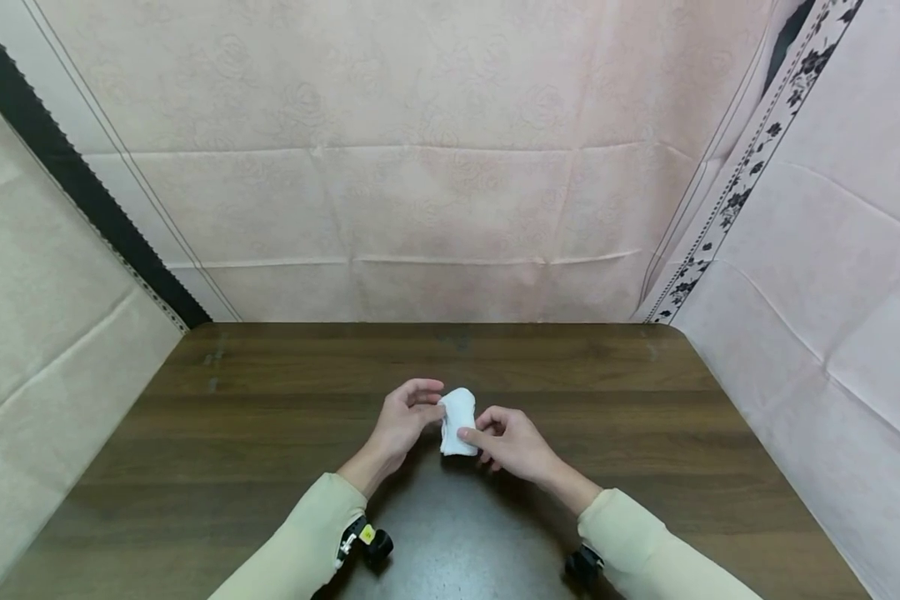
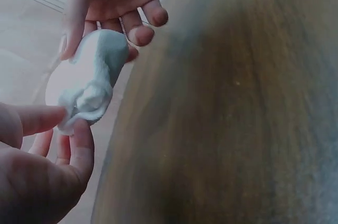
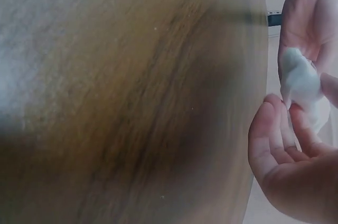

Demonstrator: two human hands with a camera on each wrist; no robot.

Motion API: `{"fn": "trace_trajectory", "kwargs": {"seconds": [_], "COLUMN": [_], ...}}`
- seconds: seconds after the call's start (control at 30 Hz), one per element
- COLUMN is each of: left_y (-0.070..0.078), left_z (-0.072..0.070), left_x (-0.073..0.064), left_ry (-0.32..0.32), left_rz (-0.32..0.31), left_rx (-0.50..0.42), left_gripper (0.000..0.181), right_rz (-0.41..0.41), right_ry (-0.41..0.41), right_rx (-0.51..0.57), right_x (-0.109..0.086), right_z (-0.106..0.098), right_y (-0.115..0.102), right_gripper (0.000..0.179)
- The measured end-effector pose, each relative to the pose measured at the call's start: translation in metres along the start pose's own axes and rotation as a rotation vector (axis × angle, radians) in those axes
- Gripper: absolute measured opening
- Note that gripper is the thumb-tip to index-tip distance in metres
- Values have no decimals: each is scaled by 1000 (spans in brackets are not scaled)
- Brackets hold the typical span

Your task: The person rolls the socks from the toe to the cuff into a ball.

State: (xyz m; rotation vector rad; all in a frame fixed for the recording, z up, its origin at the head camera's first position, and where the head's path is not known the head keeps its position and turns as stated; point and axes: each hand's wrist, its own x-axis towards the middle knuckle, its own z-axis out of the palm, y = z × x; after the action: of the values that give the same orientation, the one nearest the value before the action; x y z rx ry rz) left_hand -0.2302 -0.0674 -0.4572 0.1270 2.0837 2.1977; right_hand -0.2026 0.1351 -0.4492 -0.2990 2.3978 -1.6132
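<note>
A small white bundle of soft rolled cloth (image 1: 459, 421), sock-like in look, is held up above the table between both hands. Its rolled end, with a tucked fold in the middle, faces the left hand in the left wrist view (image 2: 90, 94). The left hand (image 1: 407, 417) pinches the bundle's left edge between thumb and fingers. On the other side, the right hand (image 1: 513, 443) grips the lower right part, its thumb lying across the front and its fingers behind. In the right wrist view the bundle (image 3: 303, 84) is partly covered by the right hand's fingers.
A brown wood-grain table (image 1: 270, 450) spreads under the hands. Pale creased cloth (image 1: 420, 208) hangs behind it, with more on the left and right sides. Each sleeve carries a black wrist camera, the left one (image 1: 375, 546) and the right one (image 1: 585, 565).
</note>
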Motion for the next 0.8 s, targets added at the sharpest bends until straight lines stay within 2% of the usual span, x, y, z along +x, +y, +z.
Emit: {"fn": "trace_trajectory", "kwargs": {"seconds": [0.3, 0.53, 0.8], "left_y": [-10, -13, -15], "left_z": [3, 5, 3], "left_x": [7, 5, 2], "left_ry": [27, 17, 9], "left_rz": [-44, -65, -72], "left_rx": [40, 145, 192], "left_gripper": [28, 28, 29], "right_rz": [26, 39, 27], "right_ry": [42, 42, 38], "right_rx": [-72, -118, -120], "right_x": [8, 12, 14], "right_z": [8, 11, 11], "right_y": [7, 13, 17], "right_gripper": [28, 29, 29]}}
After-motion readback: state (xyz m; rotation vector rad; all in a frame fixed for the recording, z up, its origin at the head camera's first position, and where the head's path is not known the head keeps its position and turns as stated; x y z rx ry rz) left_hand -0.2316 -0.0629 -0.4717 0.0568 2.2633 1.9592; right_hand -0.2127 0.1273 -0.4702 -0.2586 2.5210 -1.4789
